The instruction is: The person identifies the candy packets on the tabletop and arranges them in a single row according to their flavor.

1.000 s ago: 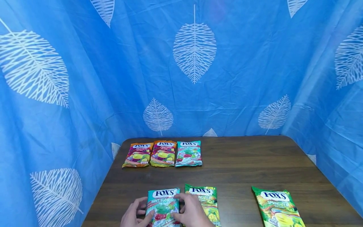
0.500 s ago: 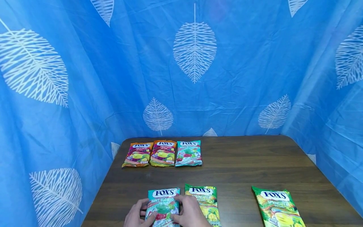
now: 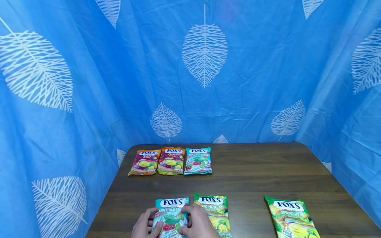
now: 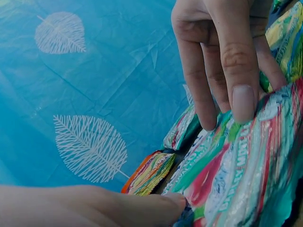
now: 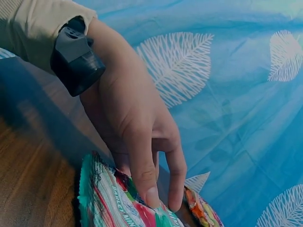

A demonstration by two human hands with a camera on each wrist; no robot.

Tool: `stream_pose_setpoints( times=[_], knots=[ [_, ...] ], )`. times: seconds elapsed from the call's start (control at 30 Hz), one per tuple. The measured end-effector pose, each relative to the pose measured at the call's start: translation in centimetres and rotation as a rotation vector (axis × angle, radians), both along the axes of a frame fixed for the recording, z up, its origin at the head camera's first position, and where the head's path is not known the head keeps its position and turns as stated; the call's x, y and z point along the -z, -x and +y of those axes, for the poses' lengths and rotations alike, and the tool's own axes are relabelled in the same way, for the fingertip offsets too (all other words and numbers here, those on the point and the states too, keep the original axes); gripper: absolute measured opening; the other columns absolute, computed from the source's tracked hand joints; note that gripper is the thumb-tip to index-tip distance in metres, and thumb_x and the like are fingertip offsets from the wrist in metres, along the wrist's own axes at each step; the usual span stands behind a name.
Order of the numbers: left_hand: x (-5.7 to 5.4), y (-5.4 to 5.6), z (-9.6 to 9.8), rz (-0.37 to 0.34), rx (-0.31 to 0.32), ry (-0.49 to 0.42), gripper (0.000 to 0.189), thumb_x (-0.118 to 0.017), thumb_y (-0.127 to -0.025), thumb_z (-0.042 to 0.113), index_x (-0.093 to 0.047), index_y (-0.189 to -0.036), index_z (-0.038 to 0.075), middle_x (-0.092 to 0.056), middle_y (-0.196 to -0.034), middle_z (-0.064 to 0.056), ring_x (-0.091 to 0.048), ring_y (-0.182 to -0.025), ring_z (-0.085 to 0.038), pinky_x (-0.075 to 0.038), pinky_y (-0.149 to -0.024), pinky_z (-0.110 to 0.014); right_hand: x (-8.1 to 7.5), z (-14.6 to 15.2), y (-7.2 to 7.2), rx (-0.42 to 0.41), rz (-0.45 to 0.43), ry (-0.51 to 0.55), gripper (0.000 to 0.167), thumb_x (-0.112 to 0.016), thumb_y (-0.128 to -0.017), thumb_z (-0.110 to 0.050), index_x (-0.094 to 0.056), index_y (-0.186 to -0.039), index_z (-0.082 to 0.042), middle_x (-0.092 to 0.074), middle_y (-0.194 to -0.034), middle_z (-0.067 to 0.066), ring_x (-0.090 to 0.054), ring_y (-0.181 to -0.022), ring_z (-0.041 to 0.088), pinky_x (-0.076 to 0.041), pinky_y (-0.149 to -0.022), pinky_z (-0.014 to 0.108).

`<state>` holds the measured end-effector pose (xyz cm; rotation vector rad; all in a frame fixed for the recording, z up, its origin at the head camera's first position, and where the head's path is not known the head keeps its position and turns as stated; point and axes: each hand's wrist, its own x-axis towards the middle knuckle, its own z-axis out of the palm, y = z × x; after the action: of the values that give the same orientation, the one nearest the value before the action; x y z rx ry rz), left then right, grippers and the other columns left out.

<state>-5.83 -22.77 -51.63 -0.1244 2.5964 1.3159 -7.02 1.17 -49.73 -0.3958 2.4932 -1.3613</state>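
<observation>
Mint Blossom packet [image 3: 171, 218] lies on the near part of the dark wood-grain table [image 3: 253, 175], just left of a Spring Tea packet [image 3: 221, 219]; a blue curtain [image 3: 253, 66] printed with white leaves surrounds the far edge and sides. Left hand [image 3: 143, 227] and right hand [image 3: 200, 223] grip the first packet from opposite edges, thumbs on its face, fingers along its sides. Its teal wrapper looks crinkled, with a white FOX'S label and red and green printing.
</observation>
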Motion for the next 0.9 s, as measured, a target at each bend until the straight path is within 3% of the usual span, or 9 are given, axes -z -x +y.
stream_pose_setpoints(
  times=[0.1, 0.27, 0.47, 0.7, 0.9],
  knots=[
    [0.14, 0.04, -0.13, -0.007, 0.004, -0.016, 0.060, -0.081, -0.101, 0.033, -0.061, -0.141, -0.007, -0.061, -0.110, -0.012, -0.062, -0.086, -0.020, -0.058, -0.070, -0.040, -0.03, -0.16, 0.03, 0.006, -0.040, -0.001, 0.045, -0.093, -0.086, -0.013, -0.075, -0.125, 0.001, -0.056, -0.095, -0.002, -0.049, -0.081, 0.013, -0.045, -0.070, 0.031],
    [0.32, 0.15, -0.26, -0.002, -0.003, -0.039, 0.055, -0.081, -0.099, 0.025, -0.062, -0.141, -0.006, -0.061, -0.111, -0.011, -0.064, -0.086, -0.020, -0.059, -0.068, -0.039, 0.19, -0.13, 0.18, -0.006, -0.026, 0.009, 0.048, -0.093, -0.086, -0.015, -0.074, -0.127, 0.002, -0.059, -0.102, -0.001, -0.050, -0.086, 0.016, -0.047, -0.074, 0.033],
    [0.05, 0.40, -0.33, 0.036, 0.048, -0.107, 0.055, -0.082, -0.098, 0.020, -0.062, -0.140, -0.008, -0.059, -0.116, -0.013, -0.065, -0.089, -0.020, -0.059, -0.067, -0.033, 0.25, 0.02, 0.29, 0.000, -0.005, 0.004, 0.051, -0.093, -0.087, -0.018, -0.074, -0.129, 0.002, -0.063, -0.113, 0.001, -0.053, -0.094, 0.019, -0.050, -0.084, 0.038],
    [-0.16, 0.52, -0.41, 0.069, 0.059, -0.140, 0.054, -0.082, -0.098, 0.021, -0.062, -0.139, -0.009, -0.059, -0.116, -0.013, -0.065, -0.084, -0.020, -0.058, -0.064, -0.030, 0.18, 0.03, 0.31, 0.011, -0.011, 0.037, 0.048, -0.092, -0.089, -0.016, -0.074, -0.129, 0.002, -0.060, -0.109, 0.000, -0.054, -0.086, 0.013, -0.051, -0.076, 0.033],
    [-0.04, 0.36, -0.53, 0.060, 0.069, -0.205, 0.058, -0.082, -0.100, 0.023, -0.060, -0.141, -0.011, -0.059, -0.118, -0.013, -0.068, -0.086, -0.021, -0.059, -0.066, -0.031, 0.13, 0.03, 0.22, 0.025, -0.013, 0.029, 0.051, -0.093, -0.087, -0.017, -0.073, -0.130, 0.004, -0.060, -0.109, 0.001, -0.058, -0.085, 0.013, -0.054, -0.078, 0.032]
  ],
)
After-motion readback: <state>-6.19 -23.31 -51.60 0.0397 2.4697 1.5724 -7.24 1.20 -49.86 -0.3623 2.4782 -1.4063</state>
